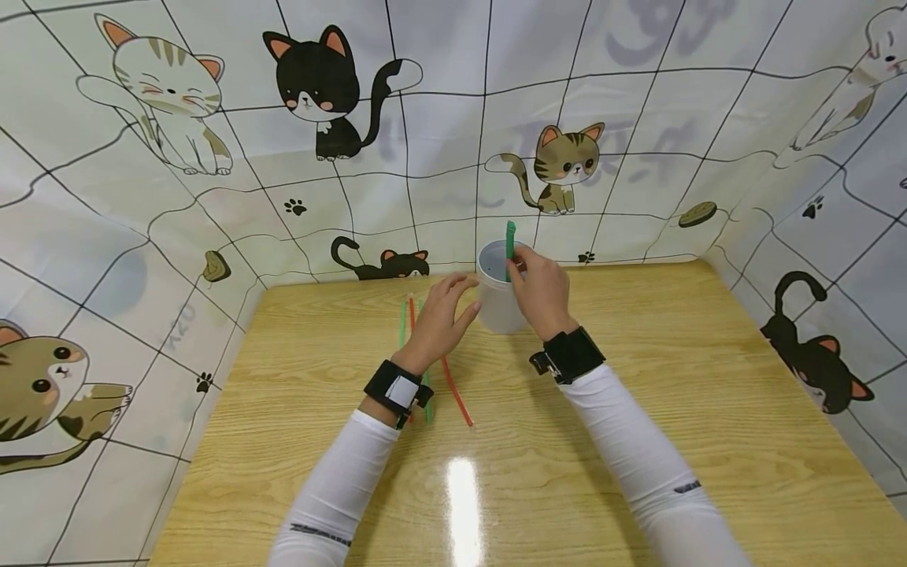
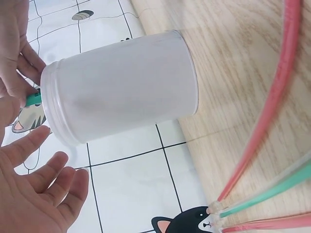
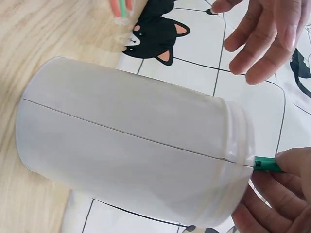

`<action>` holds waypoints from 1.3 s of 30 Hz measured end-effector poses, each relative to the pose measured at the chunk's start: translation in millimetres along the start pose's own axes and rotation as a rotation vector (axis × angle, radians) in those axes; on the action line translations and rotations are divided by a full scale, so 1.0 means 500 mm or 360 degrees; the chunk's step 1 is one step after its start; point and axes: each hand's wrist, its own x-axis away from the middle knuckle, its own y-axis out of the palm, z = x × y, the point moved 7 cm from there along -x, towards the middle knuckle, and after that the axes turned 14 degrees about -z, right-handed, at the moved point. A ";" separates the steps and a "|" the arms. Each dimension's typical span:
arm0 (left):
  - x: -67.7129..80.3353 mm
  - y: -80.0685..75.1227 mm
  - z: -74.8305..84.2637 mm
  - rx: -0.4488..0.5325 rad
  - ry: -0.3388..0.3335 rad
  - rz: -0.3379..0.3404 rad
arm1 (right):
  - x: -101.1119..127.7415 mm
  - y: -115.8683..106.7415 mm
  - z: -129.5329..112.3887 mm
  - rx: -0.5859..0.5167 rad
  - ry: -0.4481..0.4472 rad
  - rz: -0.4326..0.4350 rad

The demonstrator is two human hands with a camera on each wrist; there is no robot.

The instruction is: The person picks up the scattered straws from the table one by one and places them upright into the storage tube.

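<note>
A white plastic cup (image 1: pixel 498 291) stands upright near the table's far edge; the wrist views show it too (image 2: pixel 121 87) (image 3: pixel 131 141). My right hand (image 1: pixel 540 287) pinches a green straw (image 1: pixel 509 240) whose lower end is inside the cup, its top sticking above the rim (image 3: pixel 266 164). My left hand (image 1: pixel 441 315) hovers open just left of the cup with straight fingers (image 2: pixel 43 194), not touching it. Red and green straws (image 1: pixel 453 390) lie on the table under and behind the left wrist (image 2: pixel 272 131).
The wooden table (image 1: pixel 708 409) is enclosed by a cat-print cloth wall (image 1: pixel 425 118) on the back and both sides. A glare spot lies on the table's near middle. Black wrist bands (image 1: pixel 567 354) sit on both white sleeves.
</note>
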 end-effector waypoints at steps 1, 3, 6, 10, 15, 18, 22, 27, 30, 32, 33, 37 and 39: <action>0.001 0.001 -0.002 -0.0005 -0.0004 -0.0001 | 0.001 0.003 0.003 0.0019 0.0005 0.0003; 0.003 0.004 -0.005 -0.0008 -0.0006 -0.0002 | 0.002 0.009 0.007 0.0049 0.0009 0.0011; 0.006 0.007 -0.009 -0.0009 -0.0007 -0.0006 | 0.003 0.016 0.011 0.0063 -0.0009 0.0022; 0.007 0.010 -0.012 -0.0003 0.0000 -0.0010 | 0.003 0.024 0.014 0.0063 -0.0046 0.0014; 0.009 0.011 -0.012 0.0000 0.0013 -0.0006 | 0.005 0.035 0.020 0.0087 -0.0050 0.0003; 0.011 0.011 -0.011 0.0005 0.0009 -0.0014 | 0.008 0.040 0.024 0.0079 -0.0055 -0.0001; 0.013 0.013 -0.011 0.0020 -0.0010 -0.0034 | 0.012 0.043 0.026 0.0043 -0.0059 -0.0006; 0.014 0.017 -0.014 0.0024 -0.0038 -0.0052 | 0.014 0.046 0.028 0.0007 -0.0055 -0.0021; 0.015 0.018 -0.016 0.0029 -0.0047 -0.0056 | 0.015 0.045 0.027 -0.0001 -0.0055 -0.0024; 0.015 0.018 -0.018 0.0036 -0.0056 -0.0061 | 0.016 0.043 0.025 -0.0002 -0.0058 -0.0020; 0.015 0.018 -0.019 0.0046 -0.0059 -0.0062 | 0.017 0.041 0.024 -0.0003 -0.0061 -0.0017; 0.016 0.016 -0.023 0.0084 -0.0079 -0.0062 | 0.021 0.029 0.016 -0.0011 -0.0082 0.0039; 0.018 0.014 -0.024 0.0099 -0.0086 -0.0054 | 0.026 0.019 0.009 -0.0041 -0.0094 0.0093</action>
